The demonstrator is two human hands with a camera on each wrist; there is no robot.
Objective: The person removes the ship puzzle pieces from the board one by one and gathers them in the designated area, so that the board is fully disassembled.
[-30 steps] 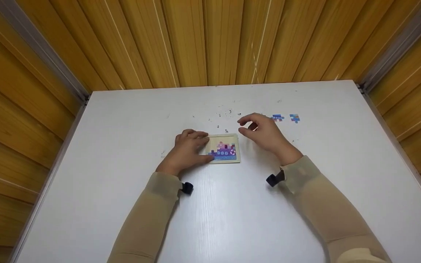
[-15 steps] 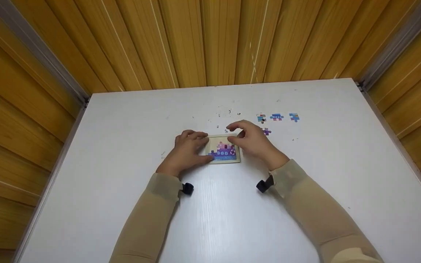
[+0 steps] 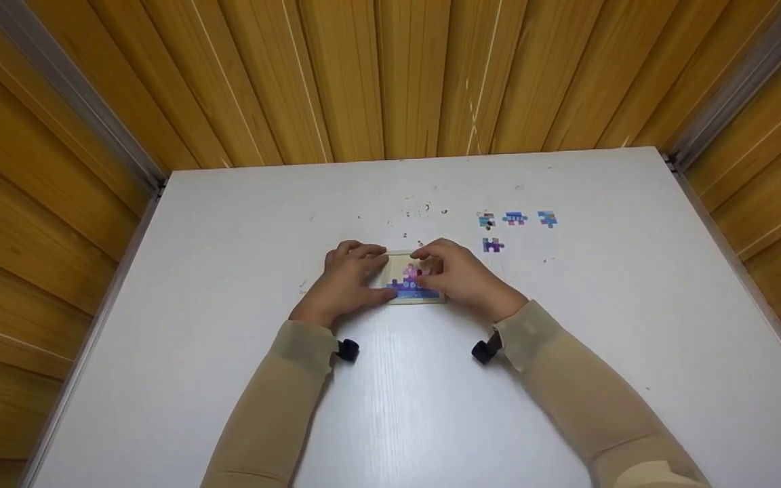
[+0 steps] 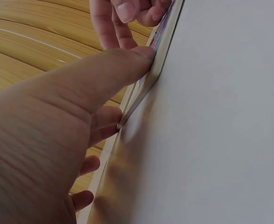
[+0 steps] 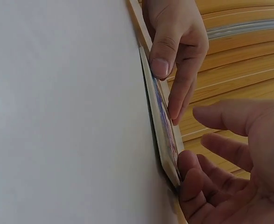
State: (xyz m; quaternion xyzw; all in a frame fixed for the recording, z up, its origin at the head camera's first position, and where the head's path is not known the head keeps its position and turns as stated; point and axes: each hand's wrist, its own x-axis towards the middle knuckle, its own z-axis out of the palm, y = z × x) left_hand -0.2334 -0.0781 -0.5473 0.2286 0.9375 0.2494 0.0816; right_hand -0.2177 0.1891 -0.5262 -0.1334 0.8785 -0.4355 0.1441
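A small jigsaw board with a pale frame lies mid-table, partly filled with a pink and purple ship over blue water. My left hand holds it along its left side, thumb on the near left corner and fingers at the far left. Over the board's right part is my right hand, covering some of the ship. Its thumb and forefinger are apart in the head view, nothing visible between them. In the right wrist view, curled fingers of the right hand come right up to the board's edge.
Several loose puzzle pieces lie beyond the right hand: a multicoloured piece, a blue piece, another blue and orange piece and a purple piece. Small dark specks dot the white table. Wood-patterned panels stand behind.
My right hand has moved left and nearer, from beside the board to over its right part, uncovering the multicoloured and purple pieces. The left hand and board have stayed put.
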